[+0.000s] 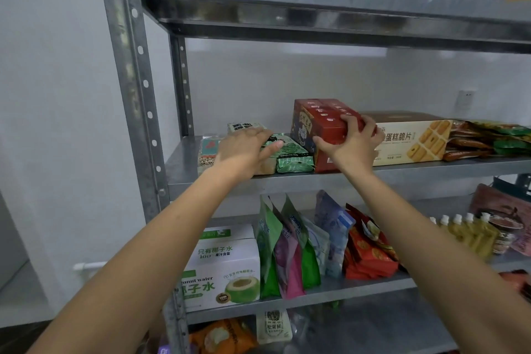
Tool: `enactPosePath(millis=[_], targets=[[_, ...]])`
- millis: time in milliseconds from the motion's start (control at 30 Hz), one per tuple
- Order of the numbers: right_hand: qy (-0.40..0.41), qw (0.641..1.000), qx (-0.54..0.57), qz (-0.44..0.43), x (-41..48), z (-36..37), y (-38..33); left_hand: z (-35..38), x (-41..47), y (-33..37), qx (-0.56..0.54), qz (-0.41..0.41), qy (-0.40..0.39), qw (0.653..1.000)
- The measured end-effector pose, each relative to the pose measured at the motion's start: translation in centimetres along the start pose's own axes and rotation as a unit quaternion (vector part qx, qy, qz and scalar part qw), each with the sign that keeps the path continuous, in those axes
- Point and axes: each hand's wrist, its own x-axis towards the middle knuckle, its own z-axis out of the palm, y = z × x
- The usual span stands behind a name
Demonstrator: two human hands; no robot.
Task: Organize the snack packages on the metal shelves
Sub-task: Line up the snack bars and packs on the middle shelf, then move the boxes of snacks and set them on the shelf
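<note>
The task looks about midway: on the middle shelf (431, 166) the right hand (354, 144) grips the tilted red box (321, 123) between the green packets (290, 156) and the cake-crisp box (413, 141), the left hand (245, 151) lies flat on those packets, and wrappers (485, 139) at the right lie heaped.

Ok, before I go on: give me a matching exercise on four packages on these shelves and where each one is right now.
Things:
1 red box
2 green packet
3 coconut water carton
4 beige biscuit box

Places:
A left end of the lower shelf
B gripped by the right hand
C middle shelf, right of the red box
D touched by the left hand

Pairs: 1-B, 2-D, 3-A, 4-C
</note>
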Motion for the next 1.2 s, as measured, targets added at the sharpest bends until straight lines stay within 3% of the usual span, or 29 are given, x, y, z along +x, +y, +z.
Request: enactPosePath(millis=[367,900,1033,1133,1200], targets=[[0.172,0.975,0.129,-0.064,-4.1,0.3,3.1,0.2,0.0,-0.2,-0.017,0.003,0.007,1.000],[0.209,0.951,0.201,-0.106,-5.9,-3.0,4.7,0.0,-0.2,0.6,-0.068,-0.031,-0.001,0.997],[0.254,0.923,0.274,-0.089,-5.0,-4.7,4.9,0.8,-0.7,1.3,-0.031,-0.024,0.094,0.995],[0.274,0.903,0.318,-0.090,-4.0,-6.4,5.0,1.7,-1.8,3.2,-0.047,0.058,0.247,0.966],[0.256,0.895,0.356,-0.080,-3.5,-8.0,5.2,2.4,-2.1,4.8,-0.109,0.105,0.276,0.949]])
